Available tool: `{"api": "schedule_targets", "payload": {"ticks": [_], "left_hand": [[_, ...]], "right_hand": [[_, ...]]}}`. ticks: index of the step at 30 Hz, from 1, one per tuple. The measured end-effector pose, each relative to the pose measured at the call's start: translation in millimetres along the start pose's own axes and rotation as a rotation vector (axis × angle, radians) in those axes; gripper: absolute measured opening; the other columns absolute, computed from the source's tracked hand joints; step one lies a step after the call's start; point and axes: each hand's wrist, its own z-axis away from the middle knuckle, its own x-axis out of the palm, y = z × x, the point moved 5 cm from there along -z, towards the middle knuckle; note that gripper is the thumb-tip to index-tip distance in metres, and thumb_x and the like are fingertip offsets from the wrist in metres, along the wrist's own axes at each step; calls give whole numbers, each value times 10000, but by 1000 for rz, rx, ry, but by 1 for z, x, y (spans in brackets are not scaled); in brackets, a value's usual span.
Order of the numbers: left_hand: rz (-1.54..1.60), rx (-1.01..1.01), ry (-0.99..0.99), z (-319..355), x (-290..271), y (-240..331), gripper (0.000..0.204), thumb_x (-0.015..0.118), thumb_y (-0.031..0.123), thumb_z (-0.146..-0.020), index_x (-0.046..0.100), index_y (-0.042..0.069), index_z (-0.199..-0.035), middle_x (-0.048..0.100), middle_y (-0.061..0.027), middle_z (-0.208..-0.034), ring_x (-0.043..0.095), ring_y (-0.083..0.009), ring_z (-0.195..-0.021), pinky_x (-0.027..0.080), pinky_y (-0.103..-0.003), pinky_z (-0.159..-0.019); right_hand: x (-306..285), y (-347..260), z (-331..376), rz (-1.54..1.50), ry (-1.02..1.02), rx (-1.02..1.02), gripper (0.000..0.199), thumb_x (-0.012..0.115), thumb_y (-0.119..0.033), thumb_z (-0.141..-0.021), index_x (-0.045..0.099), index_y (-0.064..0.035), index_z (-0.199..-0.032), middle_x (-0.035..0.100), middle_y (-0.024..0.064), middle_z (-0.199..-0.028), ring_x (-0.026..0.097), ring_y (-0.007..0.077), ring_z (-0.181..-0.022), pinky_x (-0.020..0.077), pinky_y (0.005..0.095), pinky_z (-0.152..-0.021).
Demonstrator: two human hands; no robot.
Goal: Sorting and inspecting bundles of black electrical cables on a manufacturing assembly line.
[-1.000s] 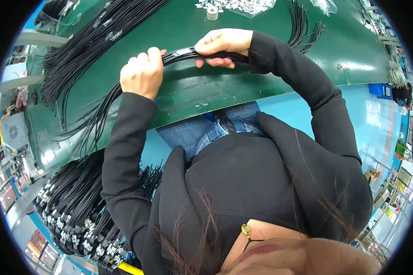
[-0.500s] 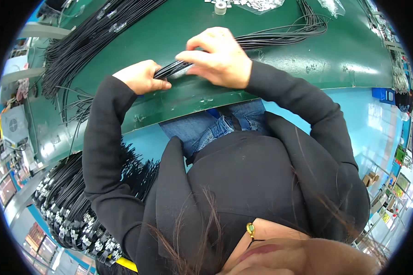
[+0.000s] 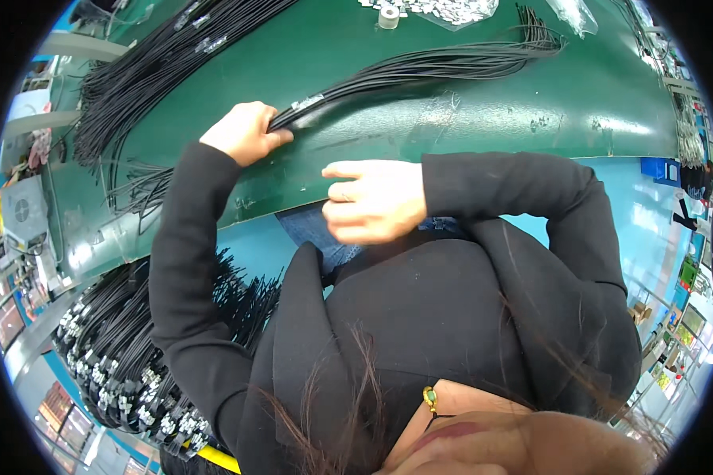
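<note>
Black cables (image 3: 420,68) in left hand (image 3: 244,133), seemingly curled around them

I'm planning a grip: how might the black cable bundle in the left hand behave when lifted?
The black cable bundle would probably flex and sag, being long, thin and visibly curved. Away from the left hand, it may splay, since it spreads out loosely there.

The left arm (image 3: 188,253) reaches forward, left hand (image 3: 249,134) closed in a grip. The right arm (image 3: 503,182) bends at the elbow, right hand (image 3: 372,204) before the torso (image 3: 420,309), fingers (image 3: 342,212) loosely curled.
</note>
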Motion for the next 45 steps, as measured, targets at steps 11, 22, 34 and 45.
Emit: {"api": "schedule_targets", "payload": {"ticks": [11, 22, 34, 45], "left_hand": [[-1067, 283, 1157, 41, -15, 77, 197, 654, 211, -787, 600, 82, -925, 440, -11, -584, 467, -163, -494, 386, -284, -443], [-465, 112, 759, 21, -10, 16, 200, 671, 193, -776, 607, 79, -927, 448, -28, -592, 480, -168, -499, 395, -293, -449], [-985, 371, 1254, 57, -37, 86, 138, 714, 129, -719, 618, 101, -814, 481, -47, -587, 540, -208, -544, 430, -301, -502], [-287, 54, -28, 32, 6, 38, 267, 726, 193, -648, 557, 77, -819, 514, -67, -699, 564, -256, -672, 449, -366, -599]], "right_hand": [[27, 139, 30, -1239, -336, 1024, 295, 513, -327, -908, 582, -41, -930, 637, 87, -856, 596, 222, -714, 471, 342, -603], [-21, 28, 5, 123, 191, 69, 109, 599, -152, -705, 525, -94, -649, 421, 33, -619, 495, 213, -579, 421, 326, -537], [20, 126, 23, -1125, -102, 792, 247, 495, -264, -907, 584, -33, -903, 606, 84, -743, 598, 182, -659, 479, 334, -572], [66, 106, 11, -841, -176, 615, 357, 445, -342, -929, 590, -16, -927, 640, 92, -719, 623, 177, -637, 507, 310, -566]]}}
